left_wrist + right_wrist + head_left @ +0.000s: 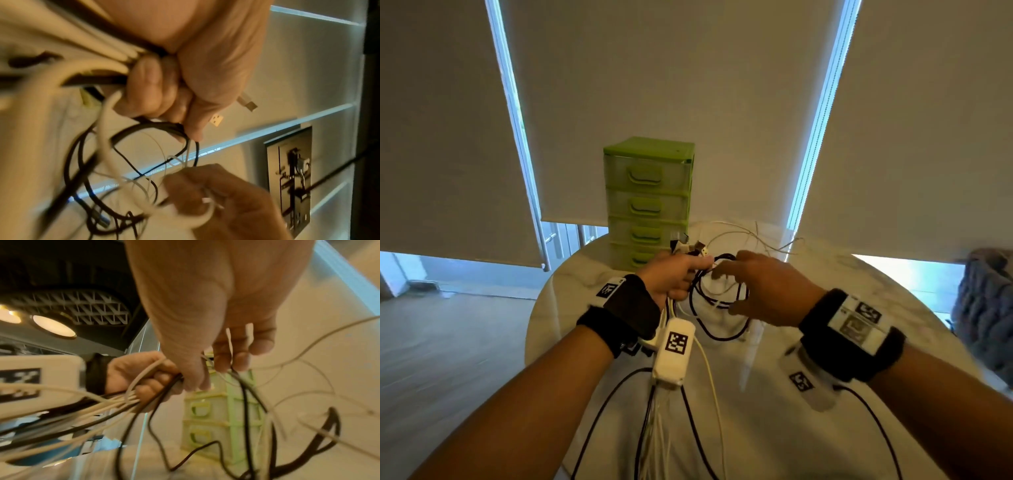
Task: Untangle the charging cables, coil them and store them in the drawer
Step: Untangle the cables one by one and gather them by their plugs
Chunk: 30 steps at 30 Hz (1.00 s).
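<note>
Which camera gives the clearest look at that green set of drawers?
The head view: the green drawer unit stands whole on the table, all four drawers shut, only its bottom drawer partly hidden by the left hand. The right wrist view shows it blurred behind cables; the left wrist view doesn't show it.

Both forearms are bare. The left hand (674,277) and the right hand (770,291) each have a wide black wrist strap (624,310) carrying white boxes (674,353) printed with black-and-white square markers; thin black leads (599,411) trail from the straps.
</note>
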Motion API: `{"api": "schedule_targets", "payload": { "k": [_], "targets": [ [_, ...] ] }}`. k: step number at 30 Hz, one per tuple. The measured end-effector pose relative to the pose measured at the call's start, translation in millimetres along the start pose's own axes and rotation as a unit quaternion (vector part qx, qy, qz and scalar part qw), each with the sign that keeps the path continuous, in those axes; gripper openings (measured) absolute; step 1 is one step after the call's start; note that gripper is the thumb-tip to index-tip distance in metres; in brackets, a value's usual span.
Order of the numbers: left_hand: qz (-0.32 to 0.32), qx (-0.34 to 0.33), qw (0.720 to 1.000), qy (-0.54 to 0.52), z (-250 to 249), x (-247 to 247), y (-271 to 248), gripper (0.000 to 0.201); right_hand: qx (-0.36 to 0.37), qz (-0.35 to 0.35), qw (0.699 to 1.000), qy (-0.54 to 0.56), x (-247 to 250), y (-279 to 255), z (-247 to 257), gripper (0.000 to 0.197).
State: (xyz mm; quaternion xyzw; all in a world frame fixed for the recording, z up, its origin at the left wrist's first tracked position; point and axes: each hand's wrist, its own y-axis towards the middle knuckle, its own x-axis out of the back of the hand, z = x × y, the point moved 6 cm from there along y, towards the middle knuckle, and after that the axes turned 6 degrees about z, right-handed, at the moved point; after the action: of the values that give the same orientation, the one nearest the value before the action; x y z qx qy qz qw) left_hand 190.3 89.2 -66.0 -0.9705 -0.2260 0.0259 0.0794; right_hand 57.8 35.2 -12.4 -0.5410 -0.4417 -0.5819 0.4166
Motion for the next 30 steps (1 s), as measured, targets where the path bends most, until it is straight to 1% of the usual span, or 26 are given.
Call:
{"api": "schedule_targets", "payload": {
  "k": [1, 2, 3, 4, 5, 7, 10, 11, 12, 13, 14, 16, 17, 19, 20, 21, 22, 24, 25, 26, 27, 28, 29, 30],
  "targets": [
    [0.008, -0.004, 1.0, 0.009, 1.2, -2.1, 1.0, 0.013, -0.008, 0.003, 1.0, -0.024, -7.2, 3.7, -4.3, 0.034],
    [0.005, -0.009, 1.0, 0.023, 0.7, -3.5, 0.0, 0.016, -0.018, -0.03, 0.999, -0.027, -5.6, 4.9, -10.2, 0.025],
    [-0.018, -0.018, 0.999, 0.041, -2.4, -2.6, -2.0, 0.02, -0.026, -0.088, 0.996, -0.017, 1.0, 3.5, -16.8, 0.021],
    [-0.05, -0.032, 0.997, 0.05, -6.2, 0.7, -3.2, 0.022, -0.029, -0.16, 0.987, -0.006, 9.2, -0.9, -23.1, 0.019],
    [-0.087, -0.047, 0.994, 0.048, -10.3, 6.0, -2.8, 0.021, -0.031, -0.236, 0.971, -0.001, 17.7, -8.1, -27.2, 0.016],
    [-0.161, -0.061, 0.985, -0.01, -17.2, 16.2, 2.5, 0.011, -0.029, -0.362, 0.932, 0.003, 28.5, -25.0, -27.8, 0.014],
    [-0.245, -0.049, 0.96, -0.123, -18.8, 27.3, 8.7, 0.007, -0.06, -0.492, 0.868, -0.033, 37.9, -45.4, -30.5, 0.016],
    [-0.263, -0.042, 0.95, -0.162, -16.6, 29.2, 7.5, 0.003, -0.084, -0.523, 0.847, -0.037, 41.5, -50.7, -37.2, 0.017],
    [-0.271, -0.026, 0.941, -0.204, -11.7, 31.3, 7.4, 0.008, -0.108, -0.547, 0.829, -0.033, 44.5, -55.0, -46.1, 0.018],
    [-0.271, -0.009, 0.932, -0.24, -6.4, 32.0, 7.4, 0.015, -0.129, -0.562, 0.817, -0.021, 46.3, -57.9, -54.9, 0.019],
    [-0.267, -0.001, 0.927, -0.263, -3.6, 30.6, 7.0, 0.016, -0.148, -0.57, 0.808, -0.005, 45.9, -59.3, -62.8, 0.019],
    [-0.261, -0.007, 0.93, -0.26, -2.4, 26.0, 9.8, 0.007, -0.191, -0.57, 0.799, 0.033, 44.1, -59.6, -75.0, 0.018],
    [-0.266, -0.019, 0.928, -0.26, -3.8, 23.7, 9.0, 0.007, -0.222, -0.565, 0.793, 0.058, 44.8, -60.3, -80.9, 0.019],
    [-0.297, -0.036, 0.921, -0.25, -7.2, 25.7, 0.7, 0.011, -0.307, -0.554, 0.763, 0.127, 48.1, -64.2, -104.4, 0.023],
    [-0.315, -0.045, 0.918, -0.236, -6.5, 31.0, -3.8, 0.008, -0.332, -0.547, 0.748, 0.178, 49.2, -66.0, -119.1, 0.026],
    [-0.331, -0.052, 0.915, -0.224, -5.0, 37.8, -10.1, 0.005, -0.327, -0.533, 0.738, 0.254, 48.8, -66.2, -134.8, 0.031],
    [-0.348, -0.057, 0.912, -0.211, -3.5, 46.6, -17.3, 0.005, -0.298, -0.515, 0.722, 0.353, 46.6, -63.6, -149.3, 0.036],
    [-0.386, -0.074, 0.903, -0.174, 3.4, 65.6, -29.6, 0.007, -0.245, -0.455, 0.651, 0.556, 33.8, -58.4, -167.0, 0.041],
    [-0.394, -0.084, 0.902, -0.155, 4.1, 70.9, -35.9, 0.009, -0.228, -0.412, 0.644, 0.603, 28.6, -55.7, -169.0, 0.041],
    [-0.393, -0.105, 0.904, -0.132, 0.4, 72.5, -40.8, 0.01, -0.216, -0.366, 0.675, 0.604, 25.2, -51.3, -168.0, 0.04],
    [-0.38, -0.131, 0.909, -0.108, -5.3, 70.2, -43.5, 0.01, -0.206, -0.314, 0.737, 0.562, 24.6, -46.7, -162.6, 0.038],
    [-0.355, -0.153, 0.919, -0.082, -13.0, 63.3, -44.1, 0.009, -0.193, -0.256, 0.813, 0.486, 24.7, -41.7, -153.9, 0.035],
    [-0.317, -0.174, 0.93, -0.059, -23.0, 53.0, -44.1, 0.009, -0.177, -0.197, 0.879, 0.397, 24.8, -37.6, -141.0, 0.029],
    [-0.268, -0.195, 0.942, -0.047, -33.7, 40.5, -42.4, 0.011, -0.154, -0.146, 0.922, 0.323, 25.4, -33.2, -125.8, 0.023]
  ]
}}
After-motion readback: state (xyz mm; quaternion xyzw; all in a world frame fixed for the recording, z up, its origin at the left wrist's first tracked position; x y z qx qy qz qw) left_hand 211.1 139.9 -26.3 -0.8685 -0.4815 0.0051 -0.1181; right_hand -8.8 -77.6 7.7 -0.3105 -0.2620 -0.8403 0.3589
